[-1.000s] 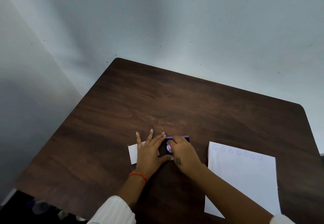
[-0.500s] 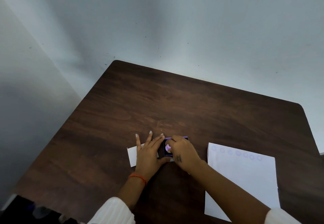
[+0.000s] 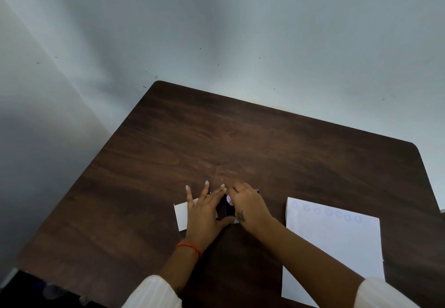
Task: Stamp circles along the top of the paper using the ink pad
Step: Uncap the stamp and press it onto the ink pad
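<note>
A white sheet of paper (image 3: 337, 240) lies at the right of the dark wooden table (image 3: 216, 144), with a row of several faint purple circles (image 3: 328, 211) along its top edge. At the middle, my left hand (image 3: 204, 213) lies flat, fingers spread, against the left side of a dark purple ink pad (image 3: 227, 209). My right hand (image 3: 245, 205) is curled over the pad, pinching a small purple stamp (image 3: 229, 198) down onto it. Most of the pad is hidden by both hands.
A small white card (image 3: 181, 213) lies under my left hand. Grey walls rise close behind the table's far and left edges. Dark blurred items (image 3: 48, 291) sit below the table's near left corner.
Both hands stay at the ink pad. My right hand has shifted slightly forward over the pad, hiding more of it. The view has tilted a little.
</note>
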